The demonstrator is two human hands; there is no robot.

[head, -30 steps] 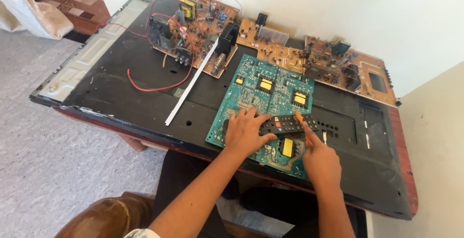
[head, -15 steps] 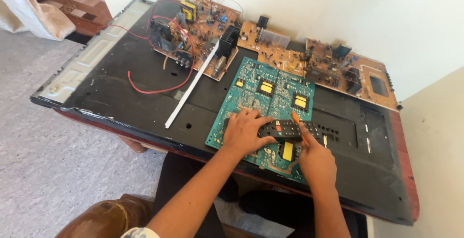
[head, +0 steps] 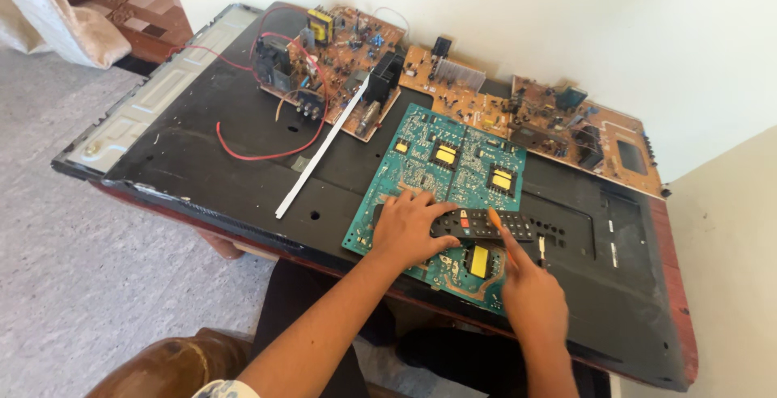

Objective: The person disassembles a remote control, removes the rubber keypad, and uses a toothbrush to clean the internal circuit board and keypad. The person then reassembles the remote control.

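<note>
White walls meet behind a large black flat television back panel (head: 202, 147) serving as the desk. Since a second ago the left hand (head: 409, 228) has slid further over the black rectangular remote control (head: 486, 224), fingers spread and pressing its left end down; the right hand (head: 530, 297) has drawn slightly back, pinching a thin orange-tipped tool (head: 498, 232) whose point now sits on the remote's buttons. So the remote looks steadied for probing. It lies across the green printed circuit board (head: 453, 163) near the desk's front edge, directly under both hands. Brown circuit boards (head: 340, 58) line the far edge, with a red wire (head: 243, 154) and white strip (head: 320, 155) beside them.
</note>
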